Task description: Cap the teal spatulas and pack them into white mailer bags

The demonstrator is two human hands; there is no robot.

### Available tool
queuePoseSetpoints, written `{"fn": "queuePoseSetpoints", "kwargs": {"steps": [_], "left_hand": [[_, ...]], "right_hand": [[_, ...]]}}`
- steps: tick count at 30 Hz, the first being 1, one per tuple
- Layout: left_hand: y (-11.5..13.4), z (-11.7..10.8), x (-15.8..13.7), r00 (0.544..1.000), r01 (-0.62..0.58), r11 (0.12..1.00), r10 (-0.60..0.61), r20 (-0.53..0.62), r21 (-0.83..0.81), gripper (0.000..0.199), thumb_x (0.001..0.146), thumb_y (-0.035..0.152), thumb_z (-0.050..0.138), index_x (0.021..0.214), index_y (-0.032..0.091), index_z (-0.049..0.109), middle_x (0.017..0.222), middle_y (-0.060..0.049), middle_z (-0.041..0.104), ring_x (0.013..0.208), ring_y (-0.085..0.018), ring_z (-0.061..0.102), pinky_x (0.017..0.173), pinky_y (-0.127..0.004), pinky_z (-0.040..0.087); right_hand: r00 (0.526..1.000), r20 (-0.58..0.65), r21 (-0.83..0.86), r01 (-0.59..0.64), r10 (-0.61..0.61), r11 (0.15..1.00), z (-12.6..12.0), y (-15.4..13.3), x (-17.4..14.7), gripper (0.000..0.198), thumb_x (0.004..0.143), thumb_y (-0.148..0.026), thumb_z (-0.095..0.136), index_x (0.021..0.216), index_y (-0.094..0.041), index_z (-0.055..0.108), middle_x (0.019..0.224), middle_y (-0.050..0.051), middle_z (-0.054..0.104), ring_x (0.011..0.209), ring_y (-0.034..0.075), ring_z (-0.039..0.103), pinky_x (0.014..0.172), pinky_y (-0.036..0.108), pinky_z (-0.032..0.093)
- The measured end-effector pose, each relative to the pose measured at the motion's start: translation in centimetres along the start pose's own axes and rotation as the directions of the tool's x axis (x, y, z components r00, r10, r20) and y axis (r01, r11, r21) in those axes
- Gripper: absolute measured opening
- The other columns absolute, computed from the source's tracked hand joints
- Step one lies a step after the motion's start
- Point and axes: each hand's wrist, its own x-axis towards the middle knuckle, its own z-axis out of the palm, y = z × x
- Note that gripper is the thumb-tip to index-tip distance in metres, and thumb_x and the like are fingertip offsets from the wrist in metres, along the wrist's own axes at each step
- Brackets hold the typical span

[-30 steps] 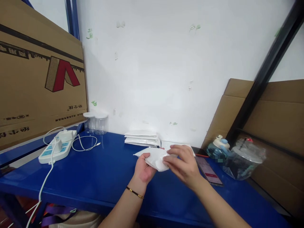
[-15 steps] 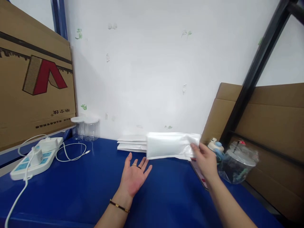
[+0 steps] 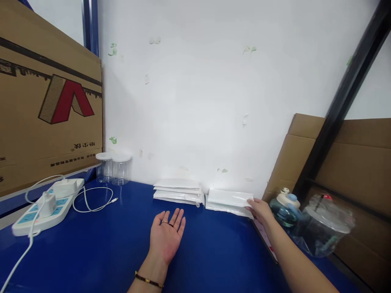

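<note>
My right hand (image 3: pixel 259 209) pinches the right end of a flat, shiny white packet (image 3: pixel 229 197). That packet lies low by the wall, over another white packet (image 3: pixel 227 208); whether its whole length rests there I cannot tell. Just to the left is a stack of several similar white packets (image 3: pixel 177 190), its long side against the wall. My left hand (image 3: pixel 166 236) is palm up over the blue table (image 3: pixel 122 244), fingers stretched out and holding nothing. It wears rings and a bracelet.
A white power strip (image 3: pixel 45 209) with plugs and a cable (image 3: pixel 97 206) lies at left. Two clear lidded jars (image 3: pixel 120 171) stand by the wall. On the right are a phone-like flat object (image 3: pixel 265 240), a teal figurine bottle (image 3: pixel 285 209) and a plastic-wrapped tub (image 3: pixel 324 228). Cardboard flanks both sides.
My right hand has lowered the white packet from above the table onto the packet by the wall. My left hand has dropped slightly, still palm up. The view has shifted a little.
</note>
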Motion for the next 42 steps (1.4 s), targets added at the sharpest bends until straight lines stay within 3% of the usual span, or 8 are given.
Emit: {"fn": "queuePoseSetpoints", "kwargs": {"steps": [5,9,16,22,28,34,40,42], "left_hand": [[0.0,0.0,-0.1,1.0,0.013,1.0,-0.013,-0.001,-0.006,0.046,0.082,0.026,0.049,0.126,0.023,0.035,0.121,-0.011,0.054,0.111,-0.022,0.056,0.08,-0.035,0.053],[-0.3,0.0,-0.1,1.0,0.019,1.0,-0.019,-0.017,-0.013,0.043,0.082,0.026,0.049,0.124,0.024,0.037,0.121,-0.011,0.054,0.108,-0.022,0.058,0.079,-0.034,0.053],[-0.5,0.0,0.0,0.998,0.011,1.0,-0.012,-0.055,-0.017,0.042,0.08,0.026,0.05,0.121,0.024,0.04,0.12,-0.01,0.055,0.104,-0.022,0.06,0.077,-0.033,0.053],[-0.3,-0.4,0.2,0.996,0.001,1.0,-0.001,-0.085,0.006,0.044,0.079,0.029,0.054,0.121,0.024,0.041,0.121,-0.01,0.054,0.106,-0.021,0.059,0.08,-0.032,0.052],[-0.7,-0.2,-0.1,0.998,-0.007,0.997,0.012,-0.062,0.08,0.067,0.073,0.047,0.065,0.129,0.027,0.034,0.126,-0.01,0.049,0.114,-0.021,0.053,0.087,-0.032,0.048],[-0.7,-0.1,-0.3,0.982,-0.136,0.988,0.143,-0.122,0.069,0.052,0.072,0.053,0.063,0.117,0.032,0.048,0.12,-0.003,0.053,0.113,-0.023,0.053,0.085,-0.035,0.049],[-0.7,0.2,0.2,0.958,-0.258,0.962,0.244,-0.151,-0.087,0.024,0.074,0.024,0.066,0.096,0.02,0.057,0.102,-0.005,0.062,0.091,-0.017,0.063,0.073,-0.026,0.053],[-0.9,0.4,0.6,0.953,-0.285,0.957,0.275,-0.129,-0.062,0.019,0.073,0.019,0.065,0.09,0.018,0.058,0.094,-0.005,0.064,0.085,-0.016,0.064,0.07,-0.024,0.053]], "right_hand": [[0.995,-0.001,-0.42,0.09,-0.099,0.903,0.6,-0.2,0.3,0.006,0.065,-0.015,0.063,0.065,-0.008,0.064,0.079,0.017,0.065,0.094,0.038,0.058,0.084,0.054,0.043],[0.95,0.058,-0.62,0.274,-0.306,0.735,2.6,-2.5,-1.3,0.034,0.08,-0.028,0.052,0.102,-0.005,0.062,0.116,0.026,0.053,0.118,0.042,0.039,0.093,0.064,0.024],[0.63,0.523,-0.509,0.771,-0.574,0.383,12.9,-8.0,-6.0,0.037,0.085,-0.038,0.048,0.119,-0.026,0.055,0.118,0.004,0.058,0.112,0.021,0.047,0.095,0.032,0.034],[0.555,0.569,-0.53,0.812,-0.607,0.245,18.1,-10.3,-7.6,0.015,0.078,-0.015,0.051,0.082,-0.016,0.066,0.089,0.011,0.066,0.09,0.024,0.057,0.08,0.034,0.039],[0.504,0.527,-0.498,0.836,-0.685,0.232,15.4,-11.2,-11.5,0.026,0.089,-0.016,0.038,0.102,-0.023,0.059,0.105,0.005,0.064,0.086,0.017,0.06,0.067,0.025,0.044],[0.194,0.555,-0.061,0.979,-0.809,0.193,9.0,-7.4,-18.4,0.03,0.084,-0.012,0.043,0.111,-0.022,0.055,0.101,0.007,0.067,0.091,0.016,0.064,0.078,0.025,0.05],[0.361,0.592,-0.088,0.918,-0.721,0.388,6.3,-3.5,-18.4,0.043,0.069,-0.002,0.039,0.101,-0.023,0.06,0.105,0.004,0.068,0.105,0.019,0.061,0.085,0.029,0.051],[0.365,0.648,-0.067,0.902,-0.669,0.427,6.0,-3.0,-17.5,0.047,0.066,0.0,0.038,0.098,-0.024,0.062,0.104,0.003,0.069,0.107,0.018,0.06,0.088,0.029,0.05]]}}
